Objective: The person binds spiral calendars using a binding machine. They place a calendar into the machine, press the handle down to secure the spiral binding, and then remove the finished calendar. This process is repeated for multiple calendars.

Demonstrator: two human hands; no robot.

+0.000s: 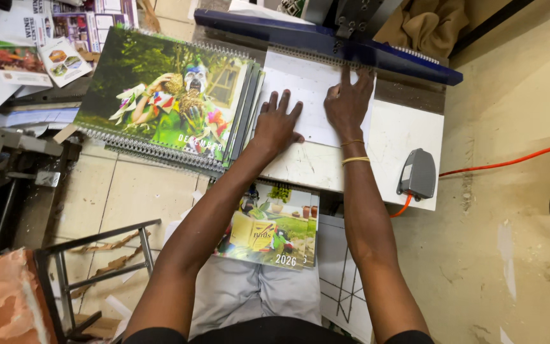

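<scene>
My left hand lies flat, fingers spread, on a stack of white sheets on the white bed of a binding machine. My right hand presses the same sheets, its fingertips up at the machine's blue bar by the wire comb. Two yellow bands circle my right wrist. Neither hand grips anything. A colourful printed calendar rests on my lap below the machine.
A pile of wire-bound calendars with a green cover picture lies left of the machine. A grey foot pedal with an orange cable sits on the bed's right. Loose leaflets lie upper left; a metal frame stands lower left.
</scene>
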